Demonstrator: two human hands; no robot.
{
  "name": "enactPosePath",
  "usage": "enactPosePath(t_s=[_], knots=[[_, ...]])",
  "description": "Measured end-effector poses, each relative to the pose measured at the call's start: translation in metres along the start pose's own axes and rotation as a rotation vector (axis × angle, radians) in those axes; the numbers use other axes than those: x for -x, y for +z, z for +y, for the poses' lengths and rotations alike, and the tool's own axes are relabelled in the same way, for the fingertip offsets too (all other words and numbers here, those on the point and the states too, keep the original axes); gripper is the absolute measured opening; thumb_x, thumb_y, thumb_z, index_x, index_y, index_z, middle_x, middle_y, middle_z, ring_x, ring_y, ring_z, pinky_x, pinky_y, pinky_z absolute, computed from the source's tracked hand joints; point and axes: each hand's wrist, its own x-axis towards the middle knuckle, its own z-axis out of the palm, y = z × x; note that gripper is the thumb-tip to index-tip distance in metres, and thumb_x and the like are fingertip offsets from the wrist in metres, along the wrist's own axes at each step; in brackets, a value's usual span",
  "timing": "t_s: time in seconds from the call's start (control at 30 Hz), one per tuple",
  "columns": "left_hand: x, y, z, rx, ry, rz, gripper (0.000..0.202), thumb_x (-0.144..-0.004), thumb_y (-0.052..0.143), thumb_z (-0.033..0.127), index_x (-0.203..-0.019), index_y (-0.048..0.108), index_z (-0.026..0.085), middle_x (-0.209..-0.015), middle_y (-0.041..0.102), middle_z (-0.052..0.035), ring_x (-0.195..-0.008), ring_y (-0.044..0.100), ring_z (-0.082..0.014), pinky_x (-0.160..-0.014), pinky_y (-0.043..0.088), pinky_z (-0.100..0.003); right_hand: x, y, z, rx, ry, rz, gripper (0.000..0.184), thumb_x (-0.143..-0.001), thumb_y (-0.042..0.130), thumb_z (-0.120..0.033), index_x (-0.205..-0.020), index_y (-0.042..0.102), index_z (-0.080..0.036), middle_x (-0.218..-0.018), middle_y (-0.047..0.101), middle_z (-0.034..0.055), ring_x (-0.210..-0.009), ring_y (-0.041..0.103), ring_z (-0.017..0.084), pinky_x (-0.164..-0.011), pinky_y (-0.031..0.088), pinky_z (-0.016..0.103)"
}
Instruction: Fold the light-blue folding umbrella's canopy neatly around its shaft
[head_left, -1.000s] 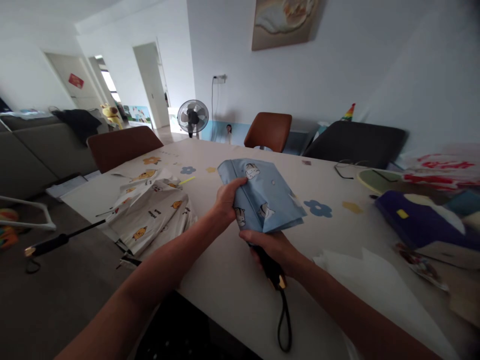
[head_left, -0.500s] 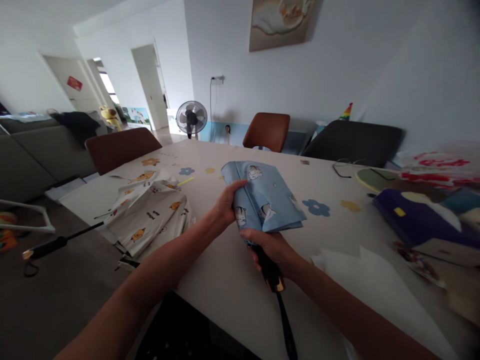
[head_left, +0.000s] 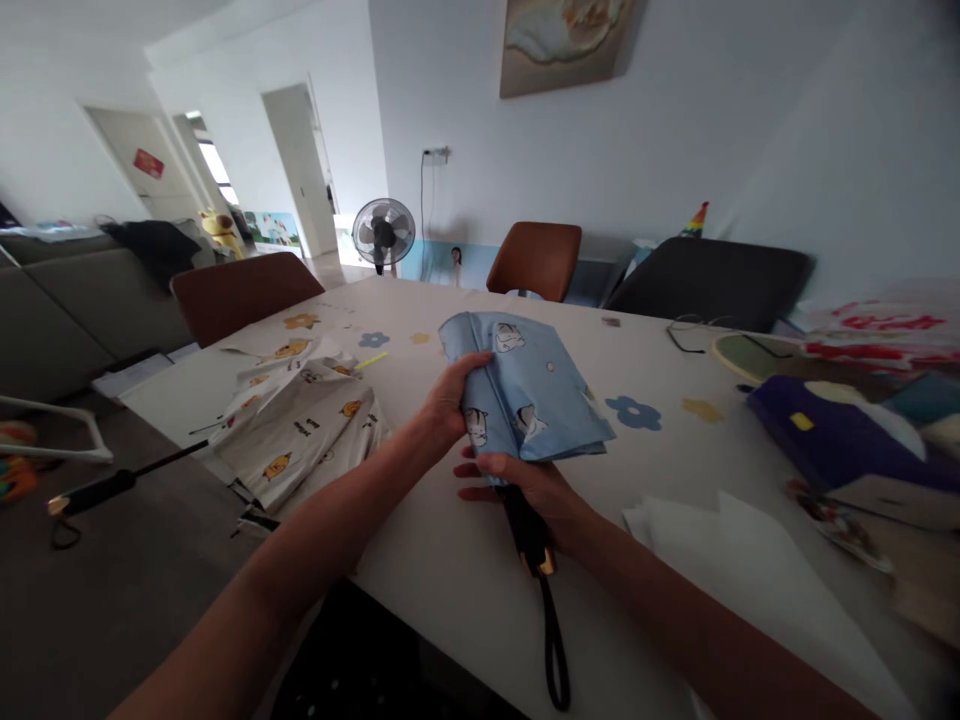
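A light blue folding umbrella [head_left: 532, 395] with cat prints lies collapsed over the white table [head_left: 450, 560], its canopy bunched and pointing away from me. My left hand [head_left: 448, 400] grips the canopy folds on its left side. My right hand [head_left: 525, 485] is closed round the black handle [head_left: 529, 530] just below the canopy, with some fingers loosened. A black wrist strap [head_left: 553, 640] hangs from the handle toward the near table edge.
A second umbrella [head_left: 300, 425], white with yellow prints, lies at the table's left edge, its black handle [head_left: 97, 490] sticking out left. White paper [head_left: 750, 580], a purple box [head_left: 832, 440], glasses [head_left: 690, 335] and bags sit right. Chairs [head_left: 534, 258] stand behind the table.
The right hand has shifted slightly up the handle and loosened some fingers. The strap swung from a loop to hanging straighter. The left hand keeps its grip on the canopy.
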Motion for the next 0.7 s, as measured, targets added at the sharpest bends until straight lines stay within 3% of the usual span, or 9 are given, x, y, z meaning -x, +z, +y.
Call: enactPosePath(t_s=[0.1,0.17,0.23,0.33,0.53,0.7], knots=[[0.001,-0.001,0.001,0.012,-0.017,-0.017,0.028,-0.070,0.062,0.029,-0.091,0.063,0.011,-0.074,0.068,-0.0082,-0.065,0.064,-0.0206,-0.074,0.054,-0.037,0.001,0.000,-0.001,-0.063,0.030,-0.054,0.036,-0.068,0.071,-0.027,-0.099,0.060,-0.013,-0.097,0.065,0.0117,-0.091,0.064,0.026,-0.076,0.055,0.044],[0.000,-0.002,0.001,0.016,-0.034,-0.031,0.029,-0.070,0.062,0.030,-0.093,0.063,0.011,-0.075,0.068,-0.0084,-0.066,0.064,-0.0211,-0.074,0.054,-0.038,0.003,0.002,-0.003,-0.042,0.061,-0.042,0.033,-0.068,0.069,-0.027,-0.098,0.060,-0.014,-0.093,0.067,0.0099,-0.083,0.067,0.025,-0.065,0.057,0.038],[-0.001,-0.004,0.001,0.015,-0.059,-0.049,0.031,-0.070,0.062,0.030,-0.095,0.063,0.011,-0.076,0.068,-0.0087,-0.069,0.065,-0.0219,-0.075,0.054,-0.039,0.006,0.005,-0.004,0.071,0.110,-0.008,0.023,-0.071,0.064,-0.028,-0.087,0.061,-0.013,-0.070,0.067,0.0057,-0.057,0.065,0.019,-0.046,0.053,0.028],[-0.003,-0.004,-0.003,-0.013,-0.061,-0.056,0.035,-0.072,0.062,0.034,-0.098,0.063,0.011,-0.080,0.069,-0.0099,-0.076,0.065,-0.0229,-0.075,0.054,-0.037,0.008,0.009,-0.004,0.284,0.135,0.100,0.018,-0.073,0.057,-0.030,-0.066,0.056,-0.014,-0.037,0.049,-0.0039,-0.028,0.045,0.010,-0.030,0.039,0.021],[-0.003,0.001,-0.023,-0.217,0.138,0.117,0.034,-0.068,0.069,0.037,-0.091,0.066,0.013,-0.088,0.069,-0.0107,-0.080,0.064,-0.0221,-0.069,0.053,-0.031,0.003,0.005,0.000,0.524,0.088,0.245,0.026,-0.073,0.052,-0.027,-0.050,0.046,-0.018,-0.036,0.048,-0.0026,-0.028,0.045,0.011,-0.030,0.038,0.022],[-0.007,-0.001,-0.034,-0.207,0.085,0.191,0.039,-0.066,0.070,0.044,-0.089,0.065,0.014,-0.088,0.069,-0.0103,-0.077,0.064,-0.0216,-0.067,0.053,-0.032,0.000,0.002,-0.001,0.688,0.056,0.232,0.033,-0.073,0.054,-0.025,-0.042,0.046,-0.018,-0.034,0.048,0.0003,-0.030,0.047,0.011,-0.034,0.038,0.022]])
